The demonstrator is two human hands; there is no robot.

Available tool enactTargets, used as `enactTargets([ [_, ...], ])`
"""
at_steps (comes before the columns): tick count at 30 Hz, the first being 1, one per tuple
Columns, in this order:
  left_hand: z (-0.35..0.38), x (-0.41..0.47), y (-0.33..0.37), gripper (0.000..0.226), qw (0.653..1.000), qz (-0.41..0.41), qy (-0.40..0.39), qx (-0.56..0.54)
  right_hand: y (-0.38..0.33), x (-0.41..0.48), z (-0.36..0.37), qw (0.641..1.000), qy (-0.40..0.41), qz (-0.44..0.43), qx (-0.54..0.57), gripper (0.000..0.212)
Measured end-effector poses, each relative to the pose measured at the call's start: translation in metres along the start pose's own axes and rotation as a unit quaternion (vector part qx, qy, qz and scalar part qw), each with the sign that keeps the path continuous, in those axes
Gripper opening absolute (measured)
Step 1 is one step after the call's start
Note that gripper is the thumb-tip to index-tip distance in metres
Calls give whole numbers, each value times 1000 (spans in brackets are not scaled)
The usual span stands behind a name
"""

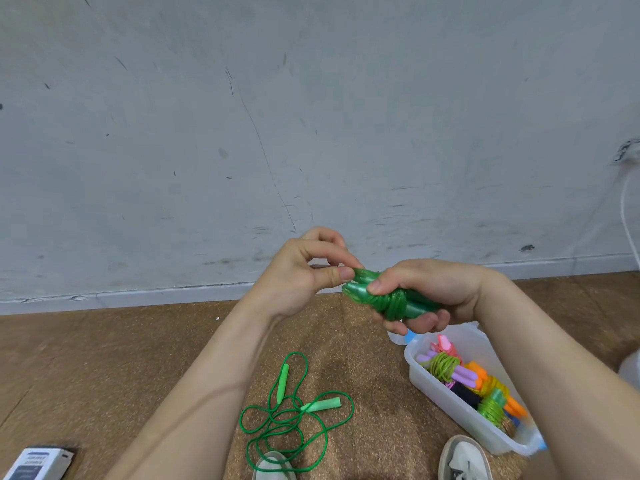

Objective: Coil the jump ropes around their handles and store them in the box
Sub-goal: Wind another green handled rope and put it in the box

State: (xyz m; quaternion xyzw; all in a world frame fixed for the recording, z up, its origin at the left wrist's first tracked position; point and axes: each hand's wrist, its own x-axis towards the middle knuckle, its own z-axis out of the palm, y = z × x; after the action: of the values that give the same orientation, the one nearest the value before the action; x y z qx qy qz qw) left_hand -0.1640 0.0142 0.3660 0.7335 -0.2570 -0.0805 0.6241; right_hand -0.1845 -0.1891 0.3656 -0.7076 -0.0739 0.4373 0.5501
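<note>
Green coiled rope (393, 303) gripped in right hand (436, 289), left hand (301, 271) pinching its end

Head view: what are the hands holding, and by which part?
A coiled green jump rope: the right hand grips its rope-wrapped middle, and the left hand pinches one end of it.

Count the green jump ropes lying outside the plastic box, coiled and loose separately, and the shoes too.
Coiled green jump rope: 1
Loose green jump rope: 1
Shoes: 2
Total: 4
</note>
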Motion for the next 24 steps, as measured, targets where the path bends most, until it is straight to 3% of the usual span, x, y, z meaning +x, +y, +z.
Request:
enactTargets([
  [7, -1, -2, -10, 12, 987, -36, -99, -125, 3, 2, 2, 1000, -19, -18, -4, 42],
  [12, -13, -5, 5, 21, 992, -33, -126, -10, 2, 2, 4, 999, -36, 9, -4, 37],
  [18, -3, -5, 4, 30, 994, 5, -44, 100, 6, 4, 2, 999, -23, 7, 27, 37],
  [21, 2, -6, 1, 29, 999, -30, 23, -11, 6, 6, 1, 995, 16, -51, 88, 36],
  [24, 5, -6, -4, 29, 991, -64, 12, -114, 7, 9, 2, 986, 51, -97, 126, 37],
])
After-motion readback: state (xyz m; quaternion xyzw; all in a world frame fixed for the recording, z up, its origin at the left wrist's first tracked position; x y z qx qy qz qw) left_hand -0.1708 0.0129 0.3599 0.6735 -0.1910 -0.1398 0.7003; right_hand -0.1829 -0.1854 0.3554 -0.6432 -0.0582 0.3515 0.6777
